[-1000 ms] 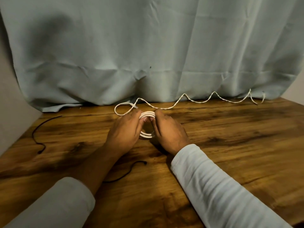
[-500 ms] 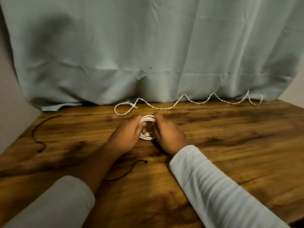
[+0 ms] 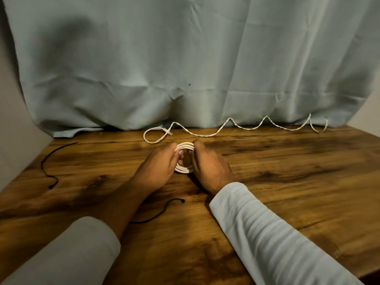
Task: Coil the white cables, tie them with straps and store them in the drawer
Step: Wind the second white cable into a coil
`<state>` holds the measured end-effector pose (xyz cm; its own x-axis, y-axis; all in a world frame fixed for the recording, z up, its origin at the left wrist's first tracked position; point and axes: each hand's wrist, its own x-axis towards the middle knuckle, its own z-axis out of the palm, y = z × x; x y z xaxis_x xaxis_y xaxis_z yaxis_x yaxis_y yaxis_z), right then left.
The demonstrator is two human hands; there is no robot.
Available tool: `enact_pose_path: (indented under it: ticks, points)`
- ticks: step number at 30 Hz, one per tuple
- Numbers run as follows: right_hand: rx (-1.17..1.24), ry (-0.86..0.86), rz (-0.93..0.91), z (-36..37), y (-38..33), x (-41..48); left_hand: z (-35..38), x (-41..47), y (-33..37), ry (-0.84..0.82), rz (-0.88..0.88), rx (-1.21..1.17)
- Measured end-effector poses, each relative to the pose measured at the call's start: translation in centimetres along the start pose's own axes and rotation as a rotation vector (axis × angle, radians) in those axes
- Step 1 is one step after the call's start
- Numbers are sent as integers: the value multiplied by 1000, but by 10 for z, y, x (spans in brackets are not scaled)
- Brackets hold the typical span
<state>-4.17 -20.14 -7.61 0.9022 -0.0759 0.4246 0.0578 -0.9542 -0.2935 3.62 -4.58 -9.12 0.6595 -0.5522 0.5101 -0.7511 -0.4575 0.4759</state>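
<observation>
Since a thin black string strap (image 3: 162, 210) lies closest, by the left arm on the brown wooden table (image 3: 287, 192), it looks ready for tying. Past it, the left hand (image 3: 156, 167) and right hand (image 3: 209, 167) curl their fingers round a small white cable coil (image 3: 184, 170), one on each side, holding it standing up on the table. It looks light and soft but springy, so it may pop open if let go. Pinch all the loops together. Far back, a long loose white cable (image 3: 229, 119) lies wavy by the grey curtain (image 3: 185, 58).
</observation>
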Motion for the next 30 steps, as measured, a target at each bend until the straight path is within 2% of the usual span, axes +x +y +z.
enact_pose_path:
  ticks: [7,17,18,23,25,30]
  points:
    - [35,-31,26,4,3,3,1,3,-7,-108,-76,-385]
    - [-49,-3,2,7,6,3,-4,2,-3,-92,-30,-239]
    - [-37,-13,10,8,5,3,-4,2,-3,-112,-53,-294]
    - [6,-21,15,10,3,4,-9,1,-2,-283,-269,-875]
    - [18,-22,21,10,4,4,-10,1,-2,-329,-333,-1000]
    - [63,-4,32,12,7,8,-11,3,7,-315,-367,-1151]
